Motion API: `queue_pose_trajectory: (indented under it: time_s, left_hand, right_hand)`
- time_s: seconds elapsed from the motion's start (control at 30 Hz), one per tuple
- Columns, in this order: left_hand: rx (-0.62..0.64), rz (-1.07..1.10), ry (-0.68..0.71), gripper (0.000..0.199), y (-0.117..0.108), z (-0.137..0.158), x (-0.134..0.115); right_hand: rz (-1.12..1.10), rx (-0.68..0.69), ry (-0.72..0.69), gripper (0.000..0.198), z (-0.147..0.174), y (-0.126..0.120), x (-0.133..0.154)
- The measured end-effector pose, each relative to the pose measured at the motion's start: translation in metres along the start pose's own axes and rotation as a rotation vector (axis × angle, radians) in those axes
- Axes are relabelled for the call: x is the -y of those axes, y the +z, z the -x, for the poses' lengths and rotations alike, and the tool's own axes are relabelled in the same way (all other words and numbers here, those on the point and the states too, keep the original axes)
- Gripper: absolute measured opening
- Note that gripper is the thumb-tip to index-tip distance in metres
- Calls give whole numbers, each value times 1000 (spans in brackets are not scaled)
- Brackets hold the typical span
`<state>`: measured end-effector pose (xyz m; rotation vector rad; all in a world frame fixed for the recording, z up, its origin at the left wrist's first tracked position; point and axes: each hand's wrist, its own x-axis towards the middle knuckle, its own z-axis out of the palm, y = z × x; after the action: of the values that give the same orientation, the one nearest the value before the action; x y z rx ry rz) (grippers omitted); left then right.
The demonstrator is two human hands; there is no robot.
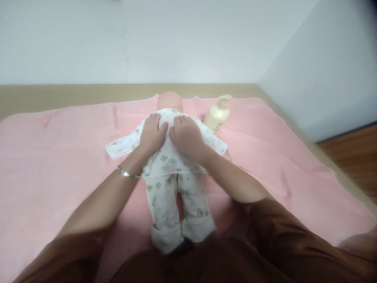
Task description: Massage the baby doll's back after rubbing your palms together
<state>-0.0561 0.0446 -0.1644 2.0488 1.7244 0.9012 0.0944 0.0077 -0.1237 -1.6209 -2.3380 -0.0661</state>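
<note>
A baby doll (172,161) in a white printed top and matching trousers lies stretched out, its bald head away from me and no face showing. My left hand (153,134) rests on the left side of its upper body, fingers laid flat and thumb pointing inward. Beside it, my right hand (187,135) presses on the right side, palm down, with its fingers somewhat bent over the cloth. Neither hand grasps anything. The doll's sleeves spread out to both sides, and its trouser cuffs are turned up near my body.
Right of the doll's shoulder, a cream pump bottle (218,116) leans on the pink blanket (64,157). The blanket covers a tan surface (59,94) bordered by white walls (188,43). A wooden floor (353,157) shows at the right.
</note>
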Motion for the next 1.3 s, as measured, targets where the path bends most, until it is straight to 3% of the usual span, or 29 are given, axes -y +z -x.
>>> queue_pose_trajectory:
  time_s: [0.17, 0.37, 0.57, 0.67, 0.8, 1.03, 1.3]
  left_hand:
    - [4, -126, 11, 43, -7, 10, -18]
    - [-13, -240, 155, 42, -7, 32, -45]
    - [43, -116, 85, 48, -2, 20, -29]
    - [62, -85, 0, 51, -4, 8, -20]
    - [28, -79, 20, 41, -6, 4, -16]
    - [-26, -52, 24, 40, -1, 7, -13]
    - [-54, -63, 33, 39, 2, 6, -11]
  right_hand:
    - [-137, 10, 49, 43, -9, 9, -12]
    - [-191, 39, 92, 50, -20, 15, -27]
    - [-99, 1, 90, 37, -13, 9, -18]
    - [-8, -61, 9, 36, -5, 7, -8]
    - [84, -65, -103, 43, 6, 1, 6]
    - [-167, 6, -2, 46, -10, 9, -7]
    - [-220, 2, 50, 55, -15, 15, -12]
